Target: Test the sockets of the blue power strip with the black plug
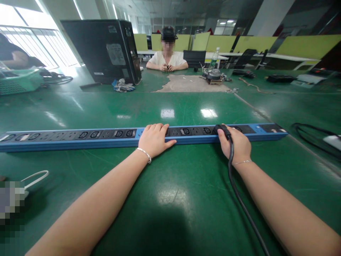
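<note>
A long blue power strip (117,143) with black sockets lies across the green table. My left hand (153,139) rests over its middle, fingers stretched across the top and thumb along the near side; nothing else is in it. Farther right, my right hand (238,145) is closed around a black power plug (221,130). The plug sits at the strip's socket face; whether its pins are inside a socket is hidden. From the plug a thick black cable (234,185) hangs over the strip's near edge and runs toward me.
A black computer case (98,49) stands at the back left, with a glove (123,85) beside it. A person (167,58) sits across the table. A green basket (21,81) is at far left, a coiled black cable (311,137) at right, a plastic bottle (214,59) behind.
</note>
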### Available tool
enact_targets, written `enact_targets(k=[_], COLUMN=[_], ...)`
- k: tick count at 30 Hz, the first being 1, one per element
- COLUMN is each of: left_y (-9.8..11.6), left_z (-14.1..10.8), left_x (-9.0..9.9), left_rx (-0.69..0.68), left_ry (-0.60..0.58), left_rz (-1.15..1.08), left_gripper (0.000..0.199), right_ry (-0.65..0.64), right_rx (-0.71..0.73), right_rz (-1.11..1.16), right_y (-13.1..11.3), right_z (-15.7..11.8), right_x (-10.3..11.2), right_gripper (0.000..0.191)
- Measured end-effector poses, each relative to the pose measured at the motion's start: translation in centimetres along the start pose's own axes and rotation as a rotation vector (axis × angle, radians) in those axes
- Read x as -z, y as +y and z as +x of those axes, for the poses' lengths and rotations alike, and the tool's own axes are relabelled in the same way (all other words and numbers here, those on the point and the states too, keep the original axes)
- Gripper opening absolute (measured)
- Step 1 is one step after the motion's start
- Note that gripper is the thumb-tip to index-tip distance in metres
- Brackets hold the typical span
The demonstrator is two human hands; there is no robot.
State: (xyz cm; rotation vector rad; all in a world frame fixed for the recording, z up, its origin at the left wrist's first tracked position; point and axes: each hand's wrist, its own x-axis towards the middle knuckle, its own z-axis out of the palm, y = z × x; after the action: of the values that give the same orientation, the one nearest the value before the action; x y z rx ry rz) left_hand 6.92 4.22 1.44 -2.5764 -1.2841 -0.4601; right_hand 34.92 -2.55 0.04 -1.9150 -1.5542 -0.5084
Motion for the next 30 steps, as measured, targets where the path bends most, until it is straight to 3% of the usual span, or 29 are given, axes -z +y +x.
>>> enact_targets(k=[7,14,21,30], left_y=[0.1,0.0,0.0,0.0], left_z=[0.0,0.0,0.0,0.0], left_x=[-0.1,-0.1,-0.2,-0.1], left_rx=[0.001,0.007,-0.001,0.001], left_ry=[0.011,0.005,0.003,0.002], left_rz=[0.013,0.011,0.019,0.013], left_gripper=[0.067,0.067,0.067,0.067], right_ry=[0.076,0.038,0.027,-0.043], right_rx=[0.034,0.074,0.116,0.127], right_rz=[0.006,0.033,0.217,0.178], right_y=[0.3,0.8,1.0,0.9], right_z=[-0.4,-0.4,0.4,0.7], right_x=[-0.3,-0.4,-1.0,-0.3], right_gripper=[0.041,0.038,0.040,0.038])
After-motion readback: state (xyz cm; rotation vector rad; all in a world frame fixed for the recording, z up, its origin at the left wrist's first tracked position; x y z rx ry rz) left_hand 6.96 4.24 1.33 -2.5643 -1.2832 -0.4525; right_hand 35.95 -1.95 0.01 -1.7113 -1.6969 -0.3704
